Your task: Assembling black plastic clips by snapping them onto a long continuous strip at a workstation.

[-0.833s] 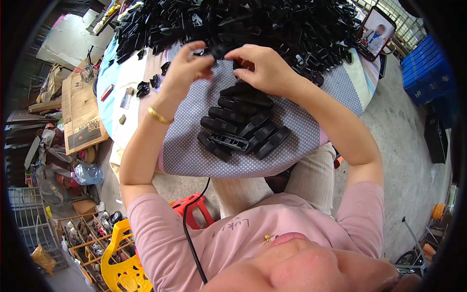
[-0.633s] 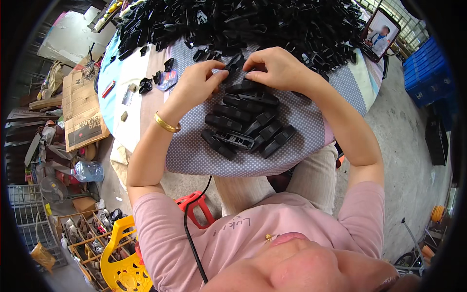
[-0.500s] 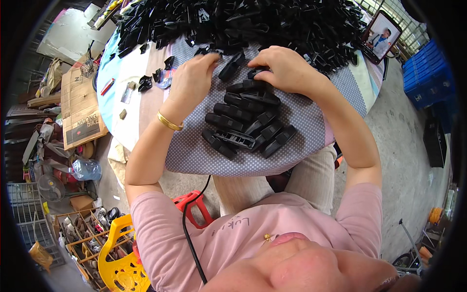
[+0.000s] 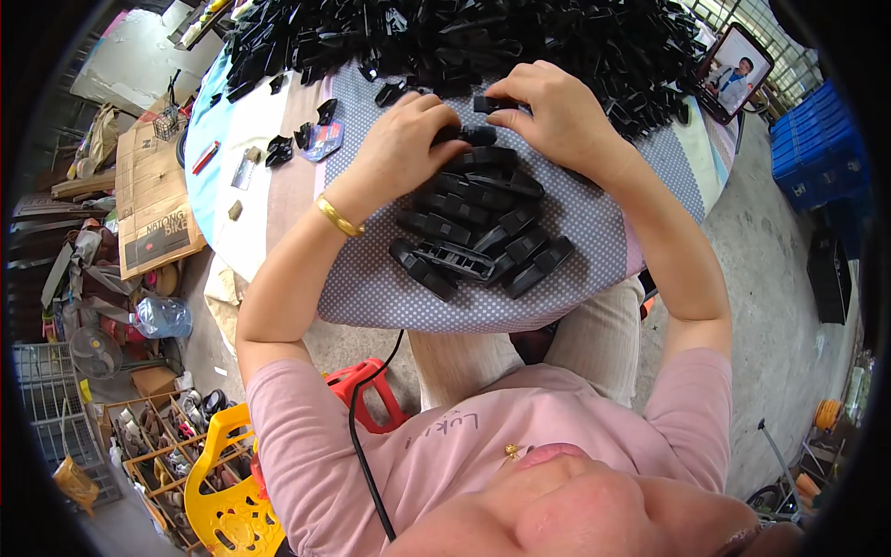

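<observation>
My left hand (image 4: 406, 141) is closed with thumb and fingers around a black plastic part (image 4: 477, 136), whose right end sticks out past the fingertips. Opposite it, my right hand (image 4: 557, 113) pinches a smaller black plastic piece (image 4: 485, 104) between thumb and fingers, apart from the part in the left hand. Just nearer to me lies a loose group of elongated black plastic parts (image 4: 506, 232), several side by side. One of them, an open ribbed part (image 4: 457, 261), shows its inside. Beyond both hands spreads a large heap of black plastic pieces (image 4: 436, 46).
A patterned cloth covers the round table (image 4: 371, 302). On its left lie a small clear-and-blue packet (image 4: 322, 141), a red pen-like item (image 4: 206, 157) and a few black pieces (image 4: 279, 150). A phone-like screen (image 4: 736, 72) stands far right. Blue crates (image 4: 821, 139) stand beyond the table.
My left hand has moved right and closed around a black part. My right hand has lifted slightly away from me and now shows a small black piece in its pinch.
</observation>
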### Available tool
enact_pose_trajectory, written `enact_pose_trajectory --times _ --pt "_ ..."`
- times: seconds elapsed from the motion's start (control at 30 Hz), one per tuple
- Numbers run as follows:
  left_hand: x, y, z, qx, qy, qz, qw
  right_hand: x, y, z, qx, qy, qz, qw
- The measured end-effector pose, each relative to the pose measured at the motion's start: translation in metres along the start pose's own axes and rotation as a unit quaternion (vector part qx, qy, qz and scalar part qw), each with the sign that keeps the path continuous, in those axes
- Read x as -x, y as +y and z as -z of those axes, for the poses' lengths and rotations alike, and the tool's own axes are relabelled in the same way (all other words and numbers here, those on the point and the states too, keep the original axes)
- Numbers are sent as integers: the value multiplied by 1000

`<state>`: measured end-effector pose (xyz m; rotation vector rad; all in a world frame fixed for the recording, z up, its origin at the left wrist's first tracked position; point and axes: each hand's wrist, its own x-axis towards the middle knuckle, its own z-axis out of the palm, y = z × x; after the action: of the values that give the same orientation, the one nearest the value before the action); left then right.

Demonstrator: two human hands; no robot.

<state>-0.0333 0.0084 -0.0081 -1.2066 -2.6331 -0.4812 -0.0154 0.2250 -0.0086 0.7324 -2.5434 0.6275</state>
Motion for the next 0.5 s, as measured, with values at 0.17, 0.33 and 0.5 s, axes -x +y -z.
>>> enact_pose_trajectory --times 0.17,0.33,0.5 --pt "4 4 -3 14 47 33 998 0 -1 -11 -38 5 40 998" --pt "9 -4 7 138 18 119 983 0 -3 0 16 -30 12 999" --pt "5 -6 4 162 29 107 981 -6 7 -12 -26 -20 90 995"
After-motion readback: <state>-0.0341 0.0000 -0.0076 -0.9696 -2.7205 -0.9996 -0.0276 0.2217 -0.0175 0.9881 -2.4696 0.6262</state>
